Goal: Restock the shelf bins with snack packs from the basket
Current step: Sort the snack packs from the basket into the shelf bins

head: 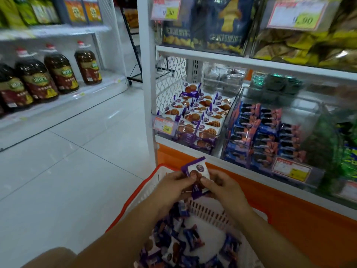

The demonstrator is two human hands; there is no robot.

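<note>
The thumb tips (193, 177) of both hands press onto the front of 1 purple-and-white snack pack (200, 169), the other fingers curled behind it, so the left hand (173, 185) and the right hand (224, 188) pinch it between them from either side. The pack stands upright with its top edge free above the fingers. A second purple edge shows below the thumbs, so there may be more than 1 pack in the grip; I cannot tell. It is held just over the far end of the red-rimmed basket (133, 202), which sits under the wrists with a heap of loose packs (179, 246) of the same sort inside. Up on the lower shelf, the clear bin (185, 141) is fairly full of matching purple packs (199, 113), with a price tag (164, 125) clipped to its front. The neighbouring bin (231, 117) to the right holds blue-and-pink packs (266, 132). From where I stand, the step in hand looks like squaring up a pack over the basket, ready for shelving. The next move calls for carrying it up and forward into the purple bin, not the blue one, and laying it on the pile well back from the front lip so it does not slide out.
</note>
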